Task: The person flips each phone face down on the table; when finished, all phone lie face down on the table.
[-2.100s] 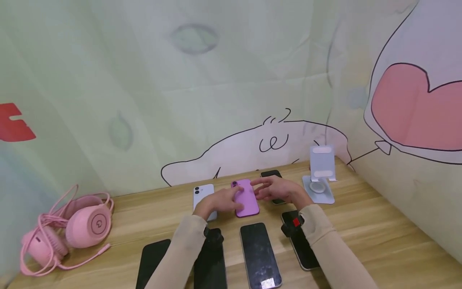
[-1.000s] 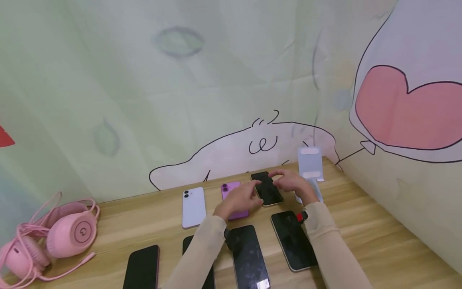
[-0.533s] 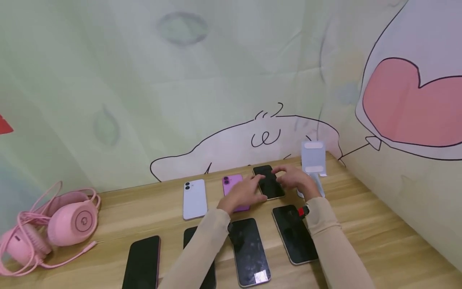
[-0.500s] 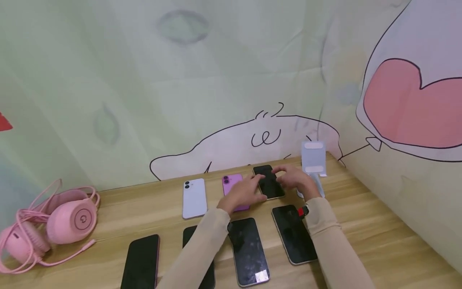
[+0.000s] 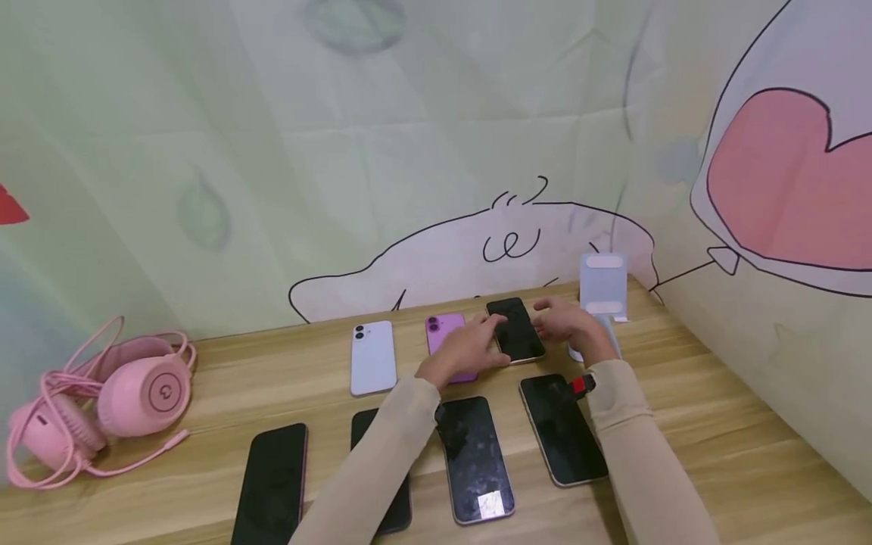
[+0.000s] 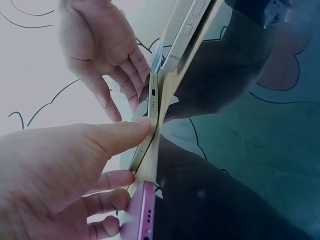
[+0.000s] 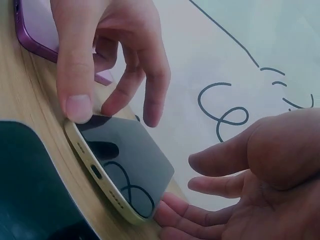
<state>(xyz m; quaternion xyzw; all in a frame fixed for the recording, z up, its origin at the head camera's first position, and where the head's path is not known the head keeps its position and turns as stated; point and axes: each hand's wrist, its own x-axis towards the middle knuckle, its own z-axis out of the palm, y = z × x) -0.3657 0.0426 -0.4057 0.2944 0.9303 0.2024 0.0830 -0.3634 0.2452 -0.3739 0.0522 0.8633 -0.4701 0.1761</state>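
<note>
Left hand (image 5: 468, 350), spread without gripping, is being rested against a glossy, round-cornered, pale-rimmed phone (image 5: 523, 341); right hand (image 5: 564, 322), fingers likewise relaxed, is being held alongside.

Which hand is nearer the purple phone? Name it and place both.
Left. In the head view, the left hand partly covers the purple phone; the right hand is farther right, beside a black-screened phone.

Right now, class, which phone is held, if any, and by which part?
A hold cannot be told: the left hand touches the far black phone, thumb at its near left corner; the right hand is beside its right edge.
</note>
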